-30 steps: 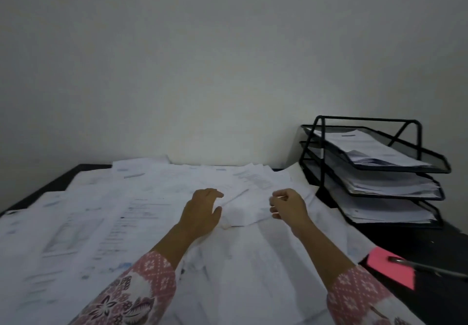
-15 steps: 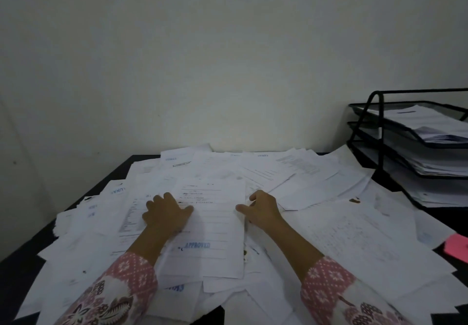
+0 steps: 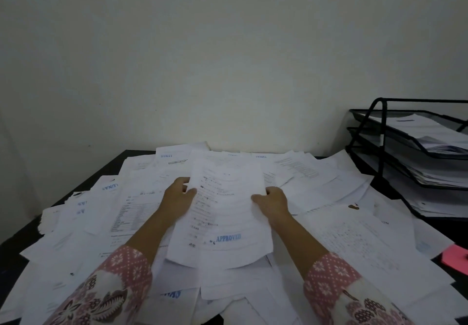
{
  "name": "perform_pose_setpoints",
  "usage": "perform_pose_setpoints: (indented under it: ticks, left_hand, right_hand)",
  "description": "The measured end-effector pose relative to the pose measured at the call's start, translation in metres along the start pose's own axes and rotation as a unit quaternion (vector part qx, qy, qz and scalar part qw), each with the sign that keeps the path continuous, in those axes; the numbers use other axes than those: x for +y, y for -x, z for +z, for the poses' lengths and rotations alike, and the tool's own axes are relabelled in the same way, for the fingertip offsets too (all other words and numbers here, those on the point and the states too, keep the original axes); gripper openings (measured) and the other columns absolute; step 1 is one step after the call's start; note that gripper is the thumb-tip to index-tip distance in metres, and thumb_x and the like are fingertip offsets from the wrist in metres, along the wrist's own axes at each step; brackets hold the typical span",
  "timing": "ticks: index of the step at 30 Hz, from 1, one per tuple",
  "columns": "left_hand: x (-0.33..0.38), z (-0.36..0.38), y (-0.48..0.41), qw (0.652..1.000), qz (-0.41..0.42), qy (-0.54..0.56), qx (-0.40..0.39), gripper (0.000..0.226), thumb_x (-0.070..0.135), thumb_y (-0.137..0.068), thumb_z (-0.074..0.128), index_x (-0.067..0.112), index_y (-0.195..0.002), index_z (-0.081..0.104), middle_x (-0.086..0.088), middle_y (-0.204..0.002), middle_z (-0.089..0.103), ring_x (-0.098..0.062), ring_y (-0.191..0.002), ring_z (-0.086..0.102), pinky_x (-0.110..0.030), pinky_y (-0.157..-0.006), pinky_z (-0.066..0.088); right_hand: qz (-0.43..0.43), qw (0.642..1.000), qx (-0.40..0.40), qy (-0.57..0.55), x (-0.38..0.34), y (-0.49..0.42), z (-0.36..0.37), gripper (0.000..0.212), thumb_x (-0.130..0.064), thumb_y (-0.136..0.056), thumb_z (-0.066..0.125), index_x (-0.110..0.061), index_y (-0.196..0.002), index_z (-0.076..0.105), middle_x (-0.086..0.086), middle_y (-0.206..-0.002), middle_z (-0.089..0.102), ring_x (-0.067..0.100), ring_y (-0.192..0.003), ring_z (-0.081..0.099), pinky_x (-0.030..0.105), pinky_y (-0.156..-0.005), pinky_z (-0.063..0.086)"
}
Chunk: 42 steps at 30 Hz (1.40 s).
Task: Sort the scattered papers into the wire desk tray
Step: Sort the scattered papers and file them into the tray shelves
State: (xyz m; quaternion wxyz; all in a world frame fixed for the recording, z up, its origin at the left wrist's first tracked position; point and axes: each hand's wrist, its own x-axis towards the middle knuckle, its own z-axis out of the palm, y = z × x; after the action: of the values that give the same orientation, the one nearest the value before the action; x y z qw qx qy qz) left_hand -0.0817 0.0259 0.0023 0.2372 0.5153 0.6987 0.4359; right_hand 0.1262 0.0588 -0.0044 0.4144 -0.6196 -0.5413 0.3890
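Our left hand (image 3: 178, 195) and right hand (image 3: 272, 200) grip a sheet (image 3: 225, 213) by its sides. Loose papers (image 3: 354, 236) cover the table (image 3: 101, 172) beside a wire tray (image 3: 379, 132).

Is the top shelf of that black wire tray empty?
No, the top shelf of the wire tray already holds a stack of papers.

Room dim, cast grey-green. Light flat, source not in view. Wall (image 3: 228, 59) darkens toward upper corners and left edge. White papers (image 3: 342, 188) brightest area, no glare. Shadows soft, faint under held sheet (image 3: 225, 213). Print soft, only blue stamp legible. Wide-angle bending: tabletop (image 3: 106, 170) edges splay, wire tray (image 3: 379, 147) leans at right edge. Sleeves (image 3: 106, 294) at bottom blurred.
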Motion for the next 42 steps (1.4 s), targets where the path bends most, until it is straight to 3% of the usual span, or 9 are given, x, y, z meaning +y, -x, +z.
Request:
perform_pose_setpoints:
  ticks: [6,11,16,20,24,27,32,37,42]
  left_hand:
    - [-0.006,0.022,-0.021,0.996,0.056,-0.071,0.0,0.029,0.008,-0.097,0.044,0.006,-0.119,0.061,-0.01,-0.128,0.056,-0.024,-0.117,0.051,-0.025,-0.094,0.038]
    - [-0.02,0.03,-0.042,0.984,0.073,-0.153,0.051,0.031,0.011,-0.094,0.05,0.007,-0.123,0.057,-0.012,-0.136,0.048,-0.027,-0.127,0.042,-0.037,-0.108,0.033]
    - [-0.014,0.035,-0.058,0.947,0.029,-0.319,-0.026,0.058,0.044,-0.096,0.043,0.014,-0.143,0.032,-0.008,-0.149,0.032,-0.028,-0.135,0.032,-0.041,-0.109,0.025]
    - [-0.009,0.039,-0.069,0.899,0.013,-0.437,-0.03,0.076,0.069,-0.084,0.041,0.015,-0.138,0.036,-0.01,-0.14,0.038,-0.029,-0.128,0.035,-0.042,-0.104,0.029]
    - [-0.004,0.043,-0.078,0.888,0.0,-0.458,-0.039,0.083,0.077,-0.077,0.041,0.015,-0.132,0.043,-0.012,-0.133,0.041,-0.029,-0.125,0.036,-0.042,-0.102,0.031]
    - [-0.001,0.05,-0.081,0.913,0.006,-0.405,-0.046,0.084,0.076,-0.072,0.051,0.013,-0.128,0.045,-0.01,-0.129,0.044,-0.028,-0.121,0.041,-0.04,-0.1,0.036]
    - [0.001,0.058,-0.081,0.896,0.015,-0.442,-0.036,0.096,0.082,-0.069,0.046,0.012,-0.133,0.038,-0.012,-0.134,0.043,-0.029,-0.123,0.04,-0.041,-0.101,0.034]
    - [0.011,0.059,-0.084,0.886,-0.001,-0.46,-0.055,0.095,0.083,-0.07,0.043,0.012,-0.133,0.041,-0.013,-0.132,0.042,-0.03,-0.123,0.04,-0.04,-0.099,0.034]
    - [0.007,0.069,-0.084,0.907,0.009,-0.42,-0.042,0.092,0.083,-0.069,0.046,0.013,-0.129,0.042,-0.011,-0.13,0.047,-0.029,-0.121,0.043,-0.041,-0.101,0.036]
  right_hand:
    - [-0.013,0.995,0.103,-0.015,0.009,-0.021,-0.035,0.025,-0.008,-0.091,0.051,0.003,-0.113,0.056,0.014,-0.109,0.06,0.025,-0.094,0.055,0.025,-0.076,0.039]
    - [-0.022,0.984,0.173,-0.04,0.026,-0.032,-0.056,0.032,-0.005,-0.091,0.047,0.003,-0.122,0.048,0.018,-0.119,0.057,0.03,-0.107,0.054,0.026,-0.08,0.038]
    - [-0.037,0.982,0.178,-0.057,0.042,-0.033,-0.055,0.041,0.0,-0.089,0.046,-0.001,-0.13,0.042,0.016,-0.122,0.056,0.024,-0.103,0.052,0.025,-0.081,0.037]
    - [-0.062,0.982,0.175,-0.038,0.047,-0.042,-0.059,0.042,0.002,-0.09,0.046,-0.001,-0.132,0.041,0.016,-0.125,0.055,0.027,-0.111,0.052,0.025,-0.086,0.036]
    - [-0.066,0.982,0.168,-0.051,0.049,-0.042,-0.065,0.04,-0.001,-0.09,0.05,-0.002,-0.13,0.044,0.015,-0.122,0.057,0.022,-0.104,0.053,0.024,-0.084,0.038]
    - [-0.068,0.984,0.152,-0.055,0.049,-0.041,-0.064,0.045,-0.002,-0.088,0.054,-0.004,-0.132,0.042,0.013,-0.122,0.056,0.018,-0.097,0.051,0.025,-0.081,0.039]
    - [-0.083,0.983,0.152,-0.052,0.049,-0.039,-0.065,0.055,0.003,-0.087,0.051,-0.006,-0.139,0.034,0.013,-0.129,0.052,0.024,-0.113,0.051,0.024,-0.087,0.037]
    - [-0.079,0.98,0.166,-0.07,0.049,-0.038,-0.074,0.05,0.004,-0.089,0.049,-0.008,-0.135,0.034,0.014,-0.126,0.053,0.017,-0.1,0.05,0.024,-0.084,0.04]
    - [-0.058,0.98,0.163,-0.095,0.053,-0.04,-0.078,0.05,-0.001,-0.089,0.053,-0.008,-0.135,0.035,0.012,-0.125,0.053,0.014,-0.094,0.048,0.024,-0.078,0.039]
